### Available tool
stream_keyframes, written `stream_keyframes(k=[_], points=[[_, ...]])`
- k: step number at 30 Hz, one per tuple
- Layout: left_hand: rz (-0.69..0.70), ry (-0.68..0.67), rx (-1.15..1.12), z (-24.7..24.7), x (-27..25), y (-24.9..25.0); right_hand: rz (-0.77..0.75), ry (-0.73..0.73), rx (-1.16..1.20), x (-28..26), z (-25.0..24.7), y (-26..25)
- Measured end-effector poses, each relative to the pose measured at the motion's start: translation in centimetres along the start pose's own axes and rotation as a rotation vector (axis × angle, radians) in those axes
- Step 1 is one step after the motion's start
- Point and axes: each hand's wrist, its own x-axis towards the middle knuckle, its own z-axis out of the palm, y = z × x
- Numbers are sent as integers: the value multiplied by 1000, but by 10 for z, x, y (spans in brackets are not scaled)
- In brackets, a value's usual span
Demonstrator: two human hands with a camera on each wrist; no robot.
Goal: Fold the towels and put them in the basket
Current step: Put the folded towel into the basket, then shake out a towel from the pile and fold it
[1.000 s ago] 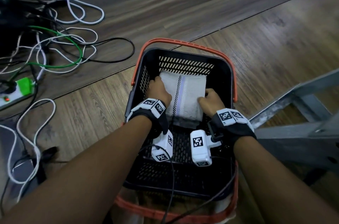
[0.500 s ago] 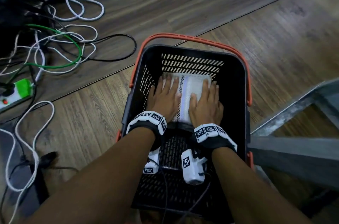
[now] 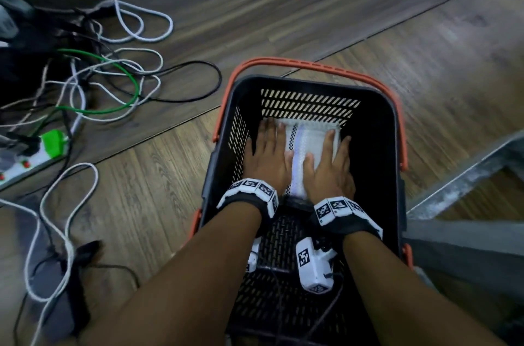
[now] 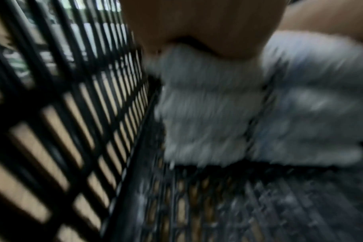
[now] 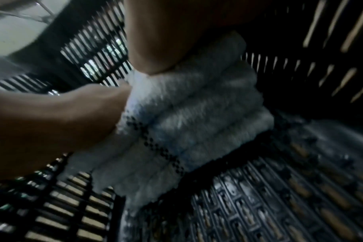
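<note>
A stack of folded white towels (image 3: 304, 144) with a dark checkered stripe lies inside the black basket (image 3: 371, 130) with orange handles, against its far wall. My left hand (image 3: 268, 154) lies flat on the stack's left half, fingers straight. My right hand (image 3: 329, 167) presses flat on the right half. In the left wrist view the palm (image 4: 199, 27) sits on top of the layered towels (image 4: 207, 111). The right wrist view shows the right palm (image 5: 176, 32) on the towel stack (image 5: 189, 117), with the left hand (image 5: 52, 124) at its side.
The basket stands on a wooden floor (image 3: 283, 19). A tangle of white, black and green cables (image 3: 107, 84) and a power strip (image 3: 31, 158) lie to the left. A grey metal frame (image 3: 465, 189) runs along the right. The basket's near half (image 3: 283, 303) holds only my forearms.
A second ago both hands gripped the towel's sides with curled fingers. They have flattened onto its top and pressed it down and toward the far wall.
</note>
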Motion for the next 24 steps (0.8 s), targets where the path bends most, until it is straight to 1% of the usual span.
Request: stream_keyframes(k=[2,5,6,7,9,11,13,15,18,19,22,24], points=[[-21,-123,67,-18,-10,4,35,-150,-39,-7,-17,-4],[-34,-376,197,-57,-37,15,49,-373,-177,-29,-54,-13],[-4,-402,249,-75,-50,20,23,-434,-238,-41,-73,-20],[39,-412,287,-84,-59,22,-2,-506,-276,-48,-84,-26],[116,-353,309,-115,-87,27,-31,-613,-250,-75,-124,-39],[159,-283,303,-152,-112,32,-36,-654,-214,-103,-173,-48],[198,-183,267,-199,-135,43,-70,-626,-262,-131,-230,-55],[241,-85,211,-252,-158,57,-97,-552,-306,-154,-293,-61],[346,122,138,-332,-201,88,-124,-367,-347,-193,-393,-62],[373,171,123,-356,-217,100,-125,-299,-351,-208,-425,-61],[455,282,102,-421,-269,135,-123,-99,-376,-262,-512,-53],[524,347,65,-450,-301,157,-100,12,-380,-300,-559,-40]])
